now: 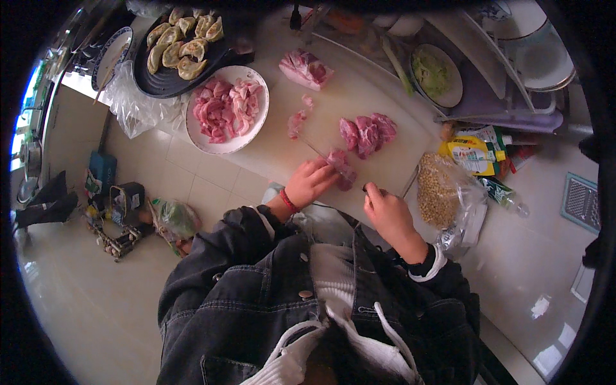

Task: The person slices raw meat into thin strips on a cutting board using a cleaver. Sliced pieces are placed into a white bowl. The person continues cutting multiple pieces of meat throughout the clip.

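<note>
My right hand [392, 216] grips a kitchen knife [315, 149] by its handle. The thin blade points up and to the left across a piece of raw meat [342, 162]. Bent fingers of my left hand [312, 182] press on that piece, beside the blade. Both are over a pale cutting board [385, 180]. Cut chunks of red meat [368, 134] lie to the right of the blade. Small pink scraps [297, 124] sit near the knife's tip, and a larger block of fatty meat [305, 70] rests farther back.
A white plate [263, 113] of sliced meat stands left of the board, by a black pan [144, 79] of dumplings. On the right are a plate of chopped greens [435, 74], a bag of soybeans [438, 192], a yellow pouch [469, 154] and a grater [581, 202].
</note>
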Demonstrator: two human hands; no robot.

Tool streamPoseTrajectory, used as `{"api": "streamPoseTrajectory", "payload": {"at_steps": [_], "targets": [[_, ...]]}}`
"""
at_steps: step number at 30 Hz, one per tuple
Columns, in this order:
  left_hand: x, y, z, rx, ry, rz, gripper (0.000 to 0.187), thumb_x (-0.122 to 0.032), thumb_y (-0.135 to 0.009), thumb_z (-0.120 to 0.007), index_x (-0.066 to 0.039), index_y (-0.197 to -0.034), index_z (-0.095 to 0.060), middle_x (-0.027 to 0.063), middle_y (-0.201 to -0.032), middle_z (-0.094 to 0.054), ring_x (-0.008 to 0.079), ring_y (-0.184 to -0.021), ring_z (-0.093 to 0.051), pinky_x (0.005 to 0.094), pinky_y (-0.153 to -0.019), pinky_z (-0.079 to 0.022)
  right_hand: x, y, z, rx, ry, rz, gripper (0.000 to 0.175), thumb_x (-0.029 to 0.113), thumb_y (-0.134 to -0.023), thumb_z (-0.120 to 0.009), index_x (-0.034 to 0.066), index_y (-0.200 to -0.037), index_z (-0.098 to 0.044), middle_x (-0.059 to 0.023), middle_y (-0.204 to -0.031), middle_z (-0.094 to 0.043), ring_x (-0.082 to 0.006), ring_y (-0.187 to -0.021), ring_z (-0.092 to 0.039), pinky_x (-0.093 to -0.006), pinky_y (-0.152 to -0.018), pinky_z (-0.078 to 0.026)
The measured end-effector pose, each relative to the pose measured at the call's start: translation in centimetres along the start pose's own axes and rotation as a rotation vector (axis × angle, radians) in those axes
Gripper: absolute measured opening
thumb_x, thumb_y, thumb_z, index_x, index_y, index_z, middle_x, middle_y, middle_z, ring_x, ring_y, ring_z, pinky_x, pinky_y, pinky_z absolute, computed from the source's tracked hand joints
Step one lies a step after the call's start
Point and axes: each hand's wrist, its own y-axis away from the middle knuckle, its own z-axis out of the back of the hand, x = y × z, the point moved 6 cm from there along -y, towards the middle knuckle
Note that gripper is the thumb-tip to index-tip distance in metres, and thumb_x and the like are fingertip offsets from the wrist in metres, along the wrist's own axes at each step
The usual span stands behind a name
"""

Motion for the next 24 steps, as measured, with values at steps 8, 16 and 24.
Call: {"api": "streamPoseTrajectory", "payload": {"at_steps": [8, 16, 24], "targets": [[0.2, 1.0, 0.1, -0.007, 0.027, -0.038, 0.036, -0.011, -0.064, -0.058, -0.008, -0.099, -0.062, 0.0066, -0.104, -0.056, 0.028, -0.102, -0.052, 0.0396, -0.086, -0.045, 1.0, -0.3, -1.2, 0.079, 0.057, 0.046, 0.024, 0.016, -0.08, -0.061, 0.0065, -0.096, -0.046, -0.0139, -0.068, -0.06, -0.0325, -0.06, -0.063, -0.041, -0.049, -0.052], [0.7, 1.6, -0.7, 0.01, 0.045, 0.0, 0.035, -0.011, -0.064, -0.058, -0.007, -0.099, -0.061, 0.0065, -0.094, -0.054, 0.0272, -0.09, -0.053, 0.0397, -0.084, -0.046, 2.0, -2.4, -1.3, 0.111, 0.081, 0.035, 0.024, 0.013, -0.079, -0.059, 0.0056, -0.097, -0.046, -0.0154, -0.07, -0.061, -0.0334, -0.061, -0.062, -0.0425, -0.052, -0.051], [0.6, 0.8, -0.5, 0.007, 0.047, 0.013, 0.038, -0.011, -0.068, -0.056, -0.006, -0.105, -0.059, 0.0078, -0.104, -0.056, 0.0276, -0.1, -0.053, 0.0399, -0.087, -0.044, 2.4, -5.2, -2.3, -0.013, -0.001, 0.06, 0.019, 0.012, -0.081, -0.057, 0.0045, -0.095, -0.047, -0.0183, -0.069, -0.061, -0.0384, -0.062, -0.061, -0.046, -0.052, -0.049]]}}
